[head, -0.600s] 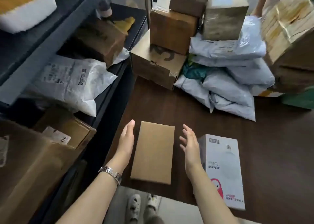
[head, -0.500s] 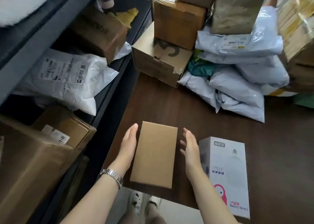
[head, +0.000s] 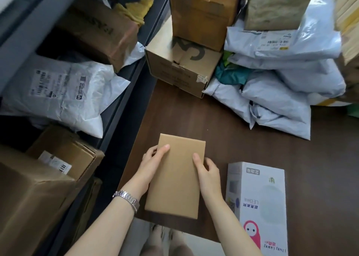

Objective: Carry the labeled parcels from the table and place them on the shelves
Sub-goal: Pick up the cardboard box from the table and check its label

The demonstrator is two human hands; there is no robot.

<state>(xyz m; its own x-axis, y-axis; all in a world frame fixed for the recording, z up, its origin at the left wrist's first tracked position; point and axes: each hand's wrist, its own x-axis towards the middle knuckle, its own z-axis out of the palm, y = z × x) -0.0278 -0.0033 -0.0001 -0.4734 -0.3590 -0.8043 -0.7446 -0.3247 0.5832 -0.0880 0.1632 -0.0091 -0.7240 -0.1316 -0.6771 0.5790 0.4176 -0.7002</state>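
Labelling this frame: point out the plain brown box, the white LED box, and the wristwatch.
plain brown box (head: 175, 180), head view, top face.
white LED box (head: 258, 201), head view, top face.
wristwatch (head: 127, 198), head view, metal band.

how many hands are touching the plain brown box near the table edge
2. The left hand grips the brown box on its left side; the right hand grips its right side.

Count of parcels and hands, by kind.
On the table: one plain brown box, one white printed box, three stacked cardboard boxes, and several grey poly mailers, exact number unclear. On the shelves: one white mailer, three cardboard boxes. Two hands, one wristwatch.
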